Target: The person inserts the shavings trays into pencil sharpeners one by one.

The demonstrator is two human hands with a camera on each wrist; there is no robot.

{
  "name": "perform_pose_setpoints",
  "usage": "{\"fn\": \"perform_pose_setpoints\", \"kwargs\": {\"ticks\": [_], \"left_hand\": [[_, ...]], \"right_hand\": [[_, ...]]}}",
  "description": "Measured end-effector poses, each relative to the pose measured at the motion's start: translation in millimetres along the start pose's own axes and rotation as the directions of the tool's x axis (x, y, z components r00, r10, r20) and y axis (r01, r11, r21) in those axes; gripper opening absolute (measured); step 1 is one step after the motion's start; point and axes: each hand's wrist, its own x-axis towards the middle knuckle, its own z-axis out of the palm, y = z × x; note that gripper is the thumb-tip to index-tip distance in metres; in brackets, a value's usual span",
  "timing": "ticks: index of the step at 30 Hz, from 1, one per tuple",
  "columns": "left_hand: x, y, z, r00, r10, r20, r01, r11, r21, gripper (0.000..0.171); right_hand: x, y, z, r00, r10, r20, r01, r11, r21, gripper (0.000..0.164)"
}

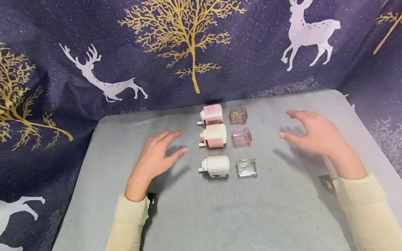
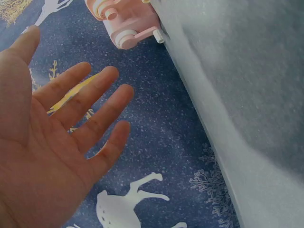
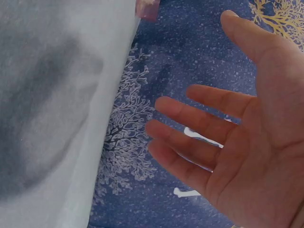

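Observation:
Three small crank pencil sharpeners stand in a column mid-table: a pink one (image 1: 212,114) at the back, a cream-and-pink one (image 1: 215,135) in the middle and a white one (image 1: 218,166) in front. Each has its crank toward the left. Right of them lie three clear shavings drawers: a back one (image 1: 238,116) and a pinkish one (image 1: 242,137), both with shavings inside, and a colourless one (image 1: 247,167). My left hand (image 1: 159,153) hovers left of the sharpeners, fingers spread and holding nothing. To the drawers' right, my right hand (image 1: 315,135) hangs over the table, likewise holding nothing.
The grey table (image 1: 263,222) has its far edge just behind the back sharpener. A dark blue cloth (image 1: 253,75) printed with deer and trees hangs behind it and shows at both sides.

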Motion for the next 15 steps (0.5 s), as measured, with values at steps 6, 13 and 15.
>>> {"fn": "perform_pose_setpoints", "kwargs": {"ticks": [6,13,15], "left_hand": [[1.8,2.5,1.0,0.998,0.059,0.009,-0.058,0.997,-0.057,0.058],[2.9,10.4,4.1,0.991,0.123,0.044,-0.116,0.983,-0.14,0.058],[2.8,13.2,5.5,0.99,0.131,0.05,-0.122,0.98,-0.156,0.057]], "right_hand": [[1.1,-3.6,3.7,0.997,-0.073,-0.003,0.073,0.997,0.033,0.079],[1.8,-5.8,11.0,0.992,-0.125,-0.003,0.125,0.99,0.07,0.077],[1.1,-6.8,11.8,0.991,-0.131,0.005,0.13,0.989,0.07,0.077]]}}
